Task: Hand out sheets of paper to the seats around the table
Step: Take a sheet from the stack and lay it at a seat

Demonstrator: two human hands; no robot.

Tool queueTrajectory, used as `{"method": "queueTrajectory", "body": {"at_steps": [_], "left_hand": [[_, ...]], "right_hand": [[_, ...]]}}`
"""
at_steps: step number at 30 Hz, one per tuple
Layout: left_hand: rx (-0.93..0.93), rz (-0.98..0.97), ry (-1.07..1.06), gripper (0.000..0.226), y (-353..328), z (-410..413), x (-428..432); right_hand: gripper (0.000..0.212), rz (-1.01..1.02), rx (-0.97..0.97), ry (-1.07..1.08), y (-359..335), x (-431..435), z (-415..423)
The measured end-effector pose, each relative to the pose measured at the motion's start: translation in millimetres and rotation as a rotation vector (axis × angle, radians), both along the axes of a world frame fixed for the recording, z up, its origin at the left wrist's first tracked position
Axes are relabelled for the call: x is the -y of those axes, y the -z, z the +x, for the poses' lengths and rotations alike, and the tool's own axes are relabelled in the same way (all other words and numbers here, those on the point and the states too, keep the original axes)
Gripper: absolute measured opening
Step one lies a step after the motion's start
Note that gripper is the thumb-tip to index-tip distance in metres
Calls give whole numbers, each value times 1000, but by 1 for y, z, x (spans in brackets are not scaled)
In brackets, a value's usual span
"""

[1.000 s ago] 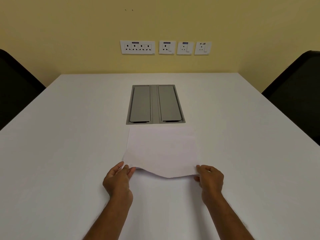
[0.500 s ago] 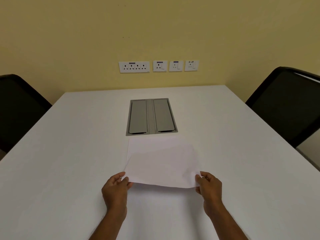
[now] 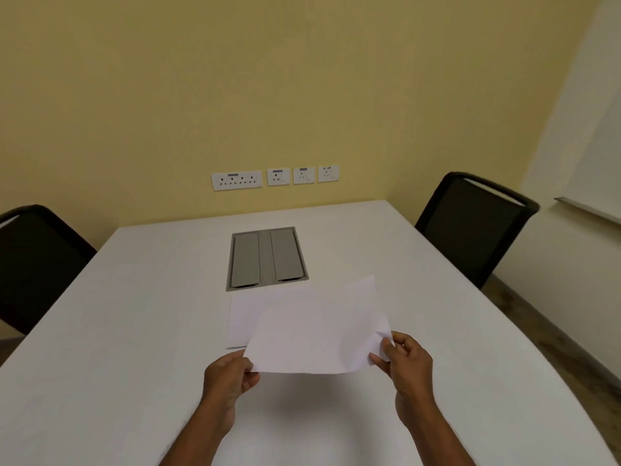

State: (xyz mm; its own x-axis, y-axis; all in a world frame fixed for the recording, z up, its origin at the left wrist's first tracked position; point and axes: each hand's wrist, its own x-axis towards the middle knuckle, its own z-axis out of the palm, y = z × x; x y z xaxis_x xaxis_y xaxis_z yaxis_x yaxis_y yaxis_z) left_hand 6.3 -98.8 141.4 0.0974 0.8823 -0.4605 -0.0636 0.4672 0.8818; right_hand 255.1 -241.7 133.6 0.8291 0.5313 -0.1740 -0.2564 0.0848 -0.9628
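A white sheet of paper [image 3: 319,331] is lifted off the table and turned toward the right. My left hand [image 3: 228,378] pinches its near left corner and my right hand [image 3: 403,361] pinches its near right corner. Under it a flat stack of white paper [image 3: 240,319] lies on the white table [image 3: 134,331], mostly hidden by the lifted sheet. One black chair [image 3: 470,227] stands at the table's right side, another black chair [image 3: 33,260] at its left side.
A grey double-lid cable box [image 3: 267,257] is set into the table just beyond the stack. Wall sockets [image 3: 237,179] line the yellow wall behind the table's far edge. A whiteboard ledge [image 3: 588,208] runs along the right wall.
Both hands have raised the top sheet off the stack and swung it to the right. The view has tilted up, showing more wall and both chairs.
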Motion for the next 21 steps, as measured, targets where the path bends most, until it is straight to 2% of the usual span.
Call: {"method": "queueTrajectory", "body": {"at_steps": [6, 12, 17, 21], "left_hand": [[63, -19, 157, 15, -52, 22, 61], [94, -110, 278, 15, -79, 56, 135], [131, -261, 389, 18, -87, 83, 194], [235, -384, 456, 18, -85, 97, 232]], "right_hand": [[13, 103, 21, -7, -60, 80, 9], [13, 154, 18, -18, -109, 165, 23], [17, 170, -14, 11, -127, 225, 24], [13, 183, -14, 53, -135, 259, 15]]}}
